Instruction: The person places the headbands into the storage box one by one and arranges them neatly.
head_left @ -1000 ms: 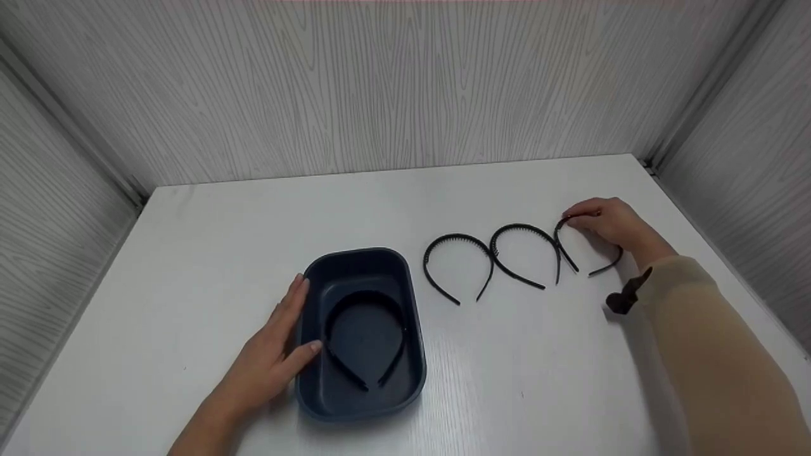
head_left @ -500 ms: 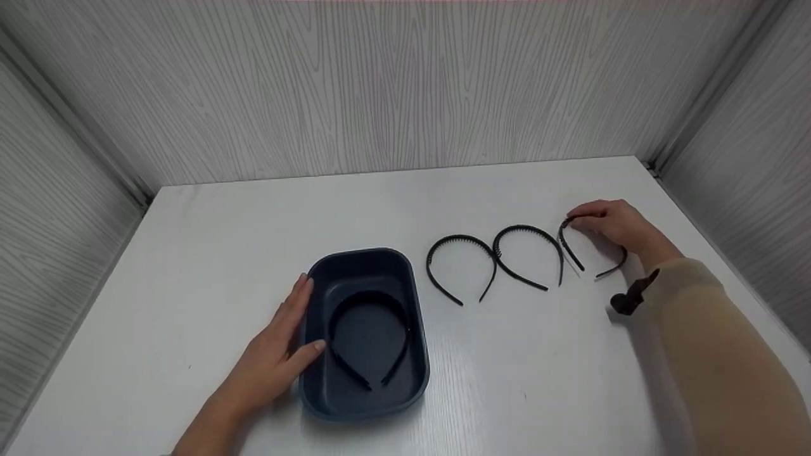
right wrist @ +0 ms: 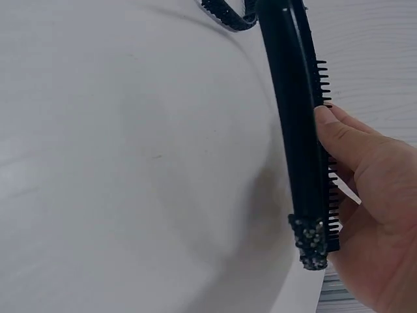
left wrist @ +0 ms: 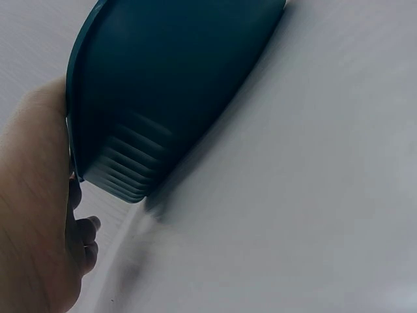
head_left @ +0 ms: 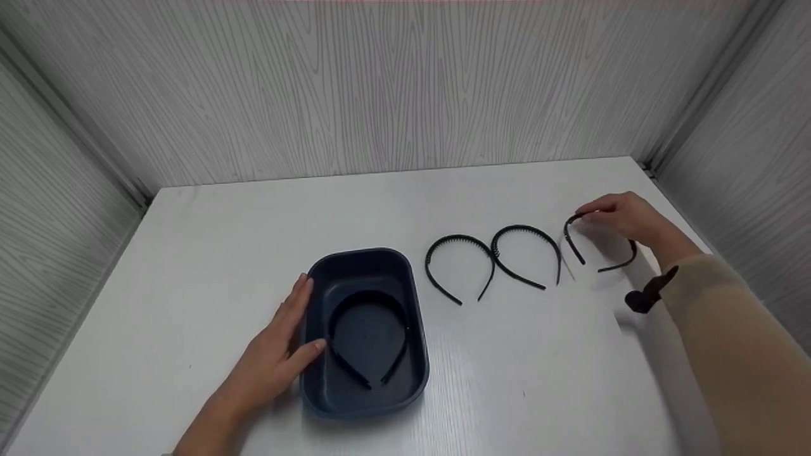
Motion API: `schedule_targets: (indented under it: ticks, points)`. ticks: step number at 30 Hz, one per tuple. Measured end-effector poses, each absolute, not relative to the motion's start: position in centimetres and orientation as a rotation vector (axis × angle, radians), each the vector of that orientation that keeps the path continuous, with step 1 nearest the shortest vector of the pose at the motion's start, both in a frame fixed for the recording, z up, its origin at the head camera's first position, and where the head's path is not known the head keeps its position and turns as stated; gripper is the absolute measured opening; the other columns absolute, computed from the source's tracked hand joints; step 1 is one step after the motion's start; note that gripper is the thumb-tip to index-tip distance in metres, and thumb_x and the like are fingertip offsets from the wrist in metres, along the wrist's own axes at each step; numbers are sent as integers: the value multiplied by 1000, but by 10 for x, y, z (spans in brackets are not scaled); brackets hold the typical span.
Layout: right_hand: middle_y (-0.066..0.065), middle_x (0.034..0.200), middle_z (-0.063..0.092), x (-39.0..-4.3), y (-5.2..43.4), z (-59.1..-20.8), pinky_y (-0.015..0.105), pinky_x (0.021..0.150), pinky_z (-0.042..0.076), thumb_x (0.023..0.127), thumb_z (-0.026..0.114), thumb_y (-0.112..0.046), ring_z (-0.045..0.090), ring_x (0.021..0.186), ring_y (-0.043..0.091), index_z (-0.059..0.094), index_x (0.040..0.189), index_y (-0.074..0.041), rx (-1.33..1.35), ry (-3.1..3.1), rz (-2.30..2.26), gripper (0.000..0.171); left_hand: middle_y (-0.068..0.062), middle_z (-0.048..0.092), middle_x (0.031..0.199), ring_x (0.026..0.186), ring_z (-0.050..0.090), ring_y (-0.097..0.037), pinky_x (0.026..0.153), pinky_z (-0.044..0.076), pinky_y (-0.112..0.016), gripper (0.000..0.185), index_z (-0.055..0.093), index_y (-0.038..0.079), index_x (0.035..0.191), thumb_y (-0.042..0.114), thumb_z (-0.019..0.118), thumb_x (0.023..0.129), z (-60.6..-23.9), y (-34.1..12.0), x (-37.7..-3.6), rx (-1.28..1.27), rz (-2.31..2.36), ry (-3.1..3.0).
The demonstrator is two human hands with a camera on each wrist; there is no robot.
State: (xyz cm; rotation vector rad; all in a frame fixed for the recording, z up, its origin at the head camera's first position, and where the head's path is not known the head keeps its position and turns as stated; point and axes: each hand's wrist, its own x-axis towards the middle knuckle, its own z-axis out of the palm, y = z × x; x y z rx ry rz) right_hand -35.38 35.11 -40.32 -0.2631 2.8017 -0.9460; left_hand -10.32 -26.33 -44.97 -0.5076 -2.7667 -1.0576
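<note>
A white table (head_left: 190, 253) stands inside grey wood-grain walls (head_left: 380, 82). On it, left of centre, sits a dark blue tub (head_left: 364, 405), long side running away from the person, with one black headband (head_left: 367, 304) lying flat inside, its open ends toward the near edge. The left hand (head_left: 279, 354) rests flat on the table against the tub's left wall, fingers straight and together, the thumb touching the rim; the left wrist view shows the tub's ribbed corner (left wrist: 124, 169) just beside that hand (left wrist: 39, 215). To the right of the tub, two more headbands lie flat side by side, the left band (head_left: 457, 239) and the middle band (head_left: 526, 229) touching where their arcs meet. Just right of them, the right hand (head_left: 624, 215) pinches the top of a third band (head_left: 573, 244), which is lifted a little off the table with its ends hanging down. The right wrist view shows the fingertips (right wrist: 339, 130) curled against the toothed inner edge of that band (right wrist: 296, 117), whose tip is set with small sparkly stones (right wrist: 311, 242).
</note>
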Motion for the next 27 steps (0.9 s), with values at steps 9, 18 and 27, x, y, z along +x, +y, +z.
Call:
schedule_targets:
  ticks: [9,18,27]
  points:
    - [14,140,66,-351,329,-369,55,103,42,106,67,-40,55,132,33,76,133,-15,-410,2838,-919,38,0,12,179,162,16,-22,122,7,-13,86,13,24,173,36,66,105,-450,-263,-106,-509,-1050,-2756]
    - [-1,127,72,-342,278,-342,40,91,46,105,70,-36,60,113,16,81,125,-24,-603,2855,-922,26,5,9,179,162,15,-21,120,7,-12,86,13,24,173,37,65,105,-452,-261,-109,-513,-1057,-2759]
    - [-7,115,73,-321,220,-323,30,88,47,102,75,-21,63,102,11,83,118,-22,-884,2814,-984,19,6,9,179,162,14,-19,123,9,-19,87,12,28,173,37,65,105,-451,-259,-111,-496,-1060,-2777]
